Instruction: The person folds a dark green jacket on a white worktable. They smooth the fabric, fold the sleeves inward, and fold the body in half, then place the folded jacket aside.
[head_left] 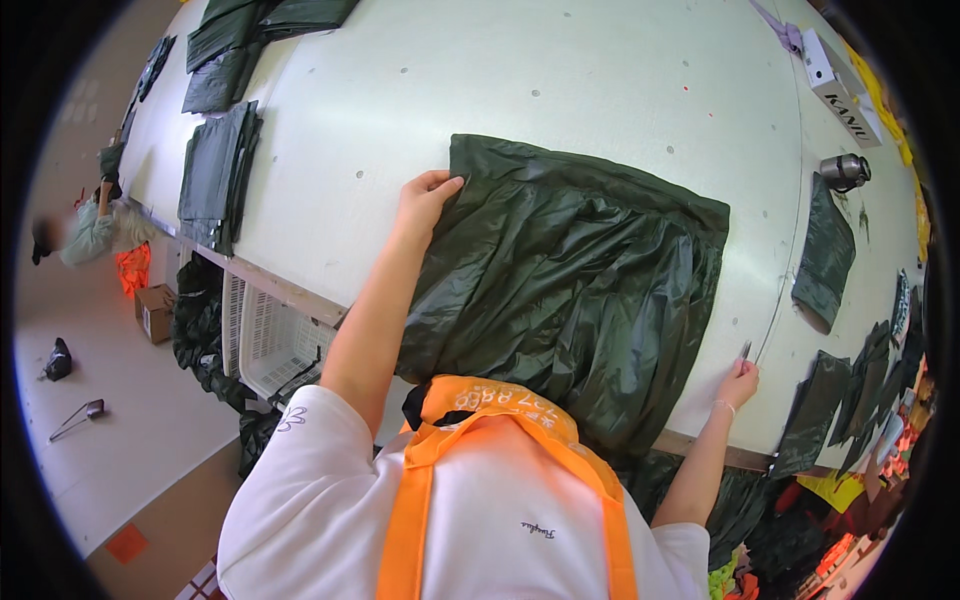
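Observation:
A dark green, shiny garment piece [575, 270] with a gathered body and a flat band along its far edge lies spread on the white table in front of me. Its near part hangs over the table edge against my apron. At its far left corner, my left hand [430, 198] pinches the fabric between thumb and fingers. My right hand [738, 385] is apart from the garment, to its right. Closed fingers there grip a small slim metal tool [746, 350] whose tip points away from me; its exact kind is too small to tell.
Folded dark green stacks [215, 175] lie on the white table [480, 60] at left. More dark pieces [825, 255], a metal flask [846, 172] and a white box [838, 90] are at right. White plastic baskets [275, 340] stand below the left edge. Another person [90, 235] is far left.

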